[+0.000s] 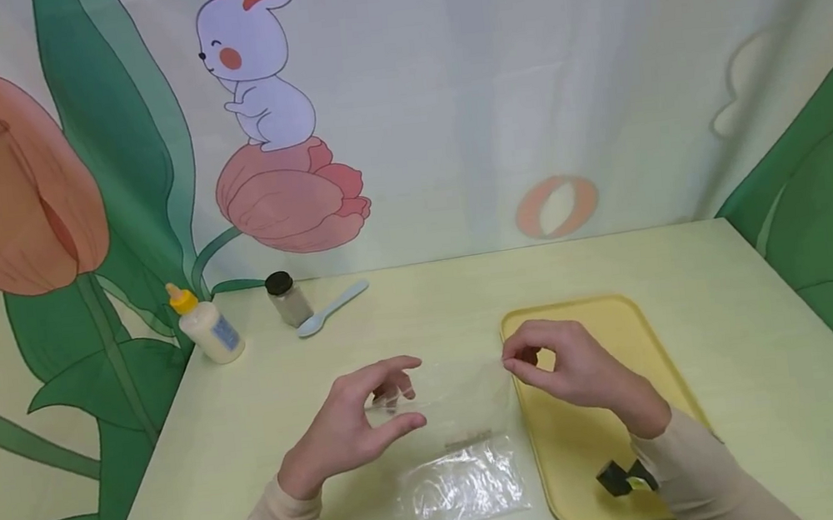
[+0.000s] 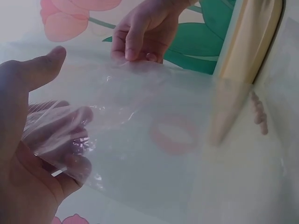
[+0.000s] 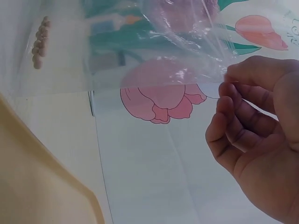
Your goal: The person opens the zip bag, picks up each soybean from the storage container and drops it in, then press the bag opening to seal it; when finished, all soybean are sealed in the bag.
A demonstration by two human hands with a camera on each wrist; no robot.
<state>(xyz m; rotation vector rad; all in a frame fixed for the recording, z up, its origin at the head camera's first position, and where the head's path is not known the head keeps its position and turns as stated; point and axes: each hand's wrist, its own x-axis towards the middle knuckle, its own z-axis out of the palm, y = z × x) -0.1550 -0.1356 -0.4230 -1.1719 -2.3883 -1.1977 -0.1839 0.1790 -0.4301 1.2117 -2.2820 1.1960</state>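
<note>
A clear plastic bag point(image 1: 467, 393) hangs upright between my hands. My right hand point(image 1: 573, 366) pinches its top corner between thumb and fingertips, as the right wrist view also shows. At the other top corner is my left hand point(image 1: 350, 425), thumb held well apart from the fingers. In the left wrist view its fingers point(image 2: 77, 135) show through the film; whether they are inside or behind it I cannot tell. Small brown round pieces point(image 3: 40, 43) lie in a row along the bag's bottom. A second clear plastic bag point(image 1: 464, 486) lies flat on the table below.
A yellow tray point(image 1: 573, 517) lies under my right forearm. Toward the back left stand a bottle with a yellow nozzle cap point(image 1: 208, 326) and a black-lidded jar point(image 1: 290, 299), with a pale blue spoon point(image 1: 334, 308) beside the jar. A printed curtain point(image 1: 432, 108) hangs behind the table.
</note>
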